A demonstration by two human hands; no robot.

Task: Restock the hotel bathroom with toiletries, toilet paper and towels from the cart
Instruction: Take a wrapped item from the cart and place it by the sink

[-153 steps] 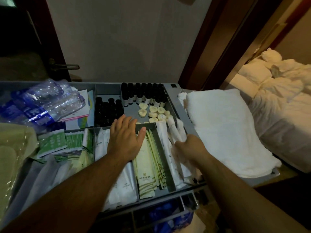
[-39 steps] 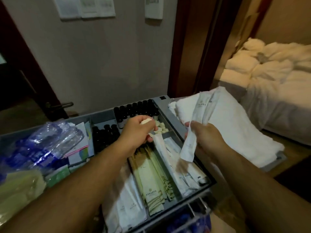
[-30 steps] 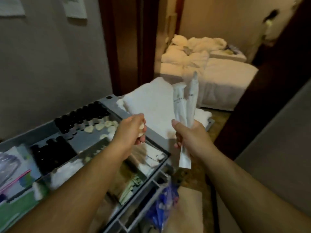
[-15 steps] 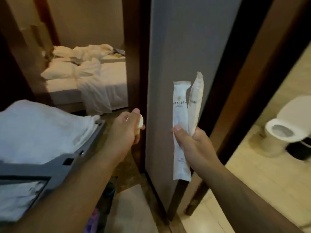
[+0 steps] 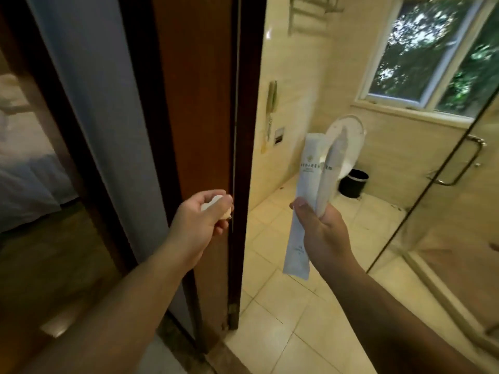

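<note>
Toiletry packets point(image 5: 306, 184) in right hand point(image 5: 321, 233), soap point(image 5: 213, 204) in left hand point(image 5: 198, 225).

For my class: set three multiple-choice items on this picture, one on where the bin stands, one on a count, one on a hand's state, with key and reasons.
1. Where is the black bin? A) beside the toilet B) inside the shower C) on the windowsill
2. How many white sachets does the right hand hold? A) one B) two C) four
3. The left hand is: A) flat on the door B) open, empty C) gripping a small pale item
1 A: it stands right next to the toilet. 2 B: two tops rise side by side above the hand. 3 C: its fingers curl round it.
</note>
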